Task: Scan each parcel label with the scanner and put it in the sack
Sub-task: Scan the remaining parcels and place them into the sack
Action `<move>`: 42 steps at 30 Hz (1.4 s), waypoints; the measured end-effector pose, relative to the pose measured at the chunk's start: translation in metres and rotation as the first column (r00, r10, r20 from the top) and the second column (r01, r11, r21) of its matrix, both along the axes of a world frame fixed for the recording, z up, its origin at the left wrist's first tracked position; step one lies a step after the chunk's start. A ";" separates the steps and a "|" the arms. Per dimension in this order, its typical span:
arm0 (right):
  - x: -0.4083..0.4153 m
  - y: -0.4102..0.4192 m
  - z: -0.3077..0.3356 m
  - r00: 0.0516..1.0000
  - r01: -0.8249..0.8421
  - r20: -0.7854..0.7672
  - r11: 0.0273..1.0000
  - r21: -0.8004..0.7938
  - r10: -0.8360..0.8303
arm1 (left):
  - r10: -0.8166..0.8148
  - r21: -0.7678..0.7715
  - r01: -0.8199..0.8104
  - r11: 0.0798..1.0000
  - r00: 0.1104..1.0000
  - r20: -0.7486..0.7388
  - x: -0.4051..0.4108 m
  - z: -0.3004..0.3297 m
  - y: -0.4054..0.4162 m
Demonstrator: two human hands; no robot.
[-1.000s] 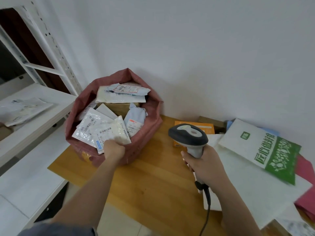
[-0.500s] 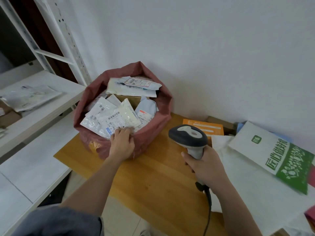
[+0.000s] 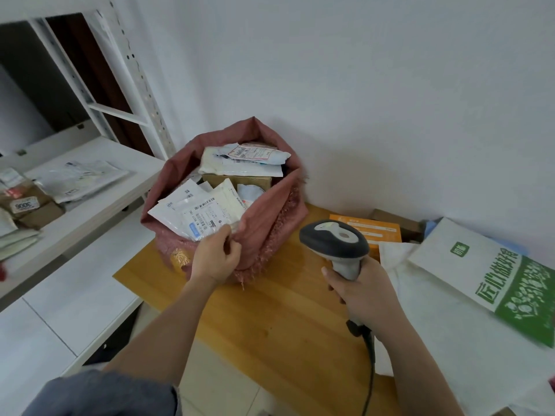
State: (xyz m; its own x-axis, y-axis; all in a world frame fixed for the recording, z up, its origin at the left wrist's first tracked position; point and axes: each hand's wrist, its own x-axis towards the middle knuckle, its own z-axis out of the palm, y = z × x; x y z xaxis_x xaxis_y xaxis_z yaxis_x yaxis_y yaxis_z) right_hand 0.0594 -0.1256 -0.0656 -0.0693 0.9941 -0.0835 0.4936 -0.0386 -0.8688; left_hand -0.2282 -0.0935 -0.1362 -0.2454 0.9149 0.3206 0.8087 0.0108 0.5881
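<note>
Parcels already crowd our sack, whose near rim our left hand pinches, while our right hand grips the scanner and more packets apparently wait unscanned on the table.

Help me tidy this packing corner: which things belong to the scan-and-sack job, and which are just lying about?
Job:
- scanner, gripped by the right hand
- red sack
- labelled parcel, pinched at the rim by the left hand
- green-and-white parcel, orange box

Lying about:
- parcels on the shelf
- white shelving
</note>
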 end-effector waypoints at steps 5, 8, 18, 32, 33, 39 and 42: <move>0.004 -0.003 0.001 1.000 -0.007 -0.014 1.000 -0.007 0.007 | 0.024 0.063 -0.020 0.998 0.998 -0.064 0.011 0.010 0.004; 0.005 -0.005 0.002 1.000 -0.017 -0.012 1.000 -0.010 0.017 | 0.057 -0.149 -0.097 0.984 0.967 -0.250 0.014 0.009 0.012; 0.030 -0.007 0.002 0.999 0.033 -0.035 0.999 0.002 -0.033 | 0.160 -0.406 -0.273 0.872 0.944 -0.290 0.030 0.000 0.010; 0.124 -0.025 -0.014 0.966 0.250 -0.043 0.965 -0.074 -0.253 | -0.124 -0.268 0.069 0.961 0.973 -0.193 0.167 -0.013 0.030; 0.134 -0.027 -0.016 0.961 0.270 -0.046 0.960 -0.077 -0.274 | -0.189 -0.309 0.129 0.942 0.967 -0.173 0.182 -0.017 0.030; 0.186 -0.045 -0.032 0.926 0.368 -0.058 0.925 -0.092 -0.374 | -0.478 -0.532 0.449 0.718 0.873 0.091 0.260 -0.049 0.013; 0.209 -0.054 -0.042 0.902 0.421 -0.049 0.900 -0.110 -0.428 | -0.567 -0.565 0.496 0.660 0.821 0.058 0.291 -0.064 0.007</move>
